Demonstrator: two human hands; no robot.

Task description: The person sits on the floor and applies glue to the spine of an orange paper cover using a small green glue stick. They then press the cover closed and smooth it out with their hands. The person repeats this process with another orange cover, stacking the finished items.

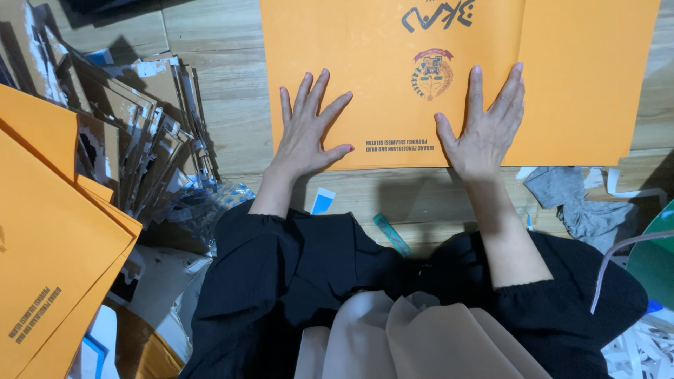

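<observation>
A large orange paper folder (393, 49) lies flat on the wooden floor (217, 105), with a dark logo and an emblem printed on it. My left hand (307, 128) rests palm down on its near left part, fingers spread. My right hand (488, 126) presses flat on it further right, next to a vertical edge where a second orange sheet (583, 77) overlaps or unfolds. Neither hand grips anything. Black sleeves cover both forearms near my lap.
A stack of orange folders (49, 231) lies at the left. Behind it lean several cardboard pieces with clear plastic (140, 140). A grey cloth (583, 203) and paper scraps (642, 347) sit at the right, next to a green object (656, 263). A teal ruler (391, 234) lies by my knees.
</observation>
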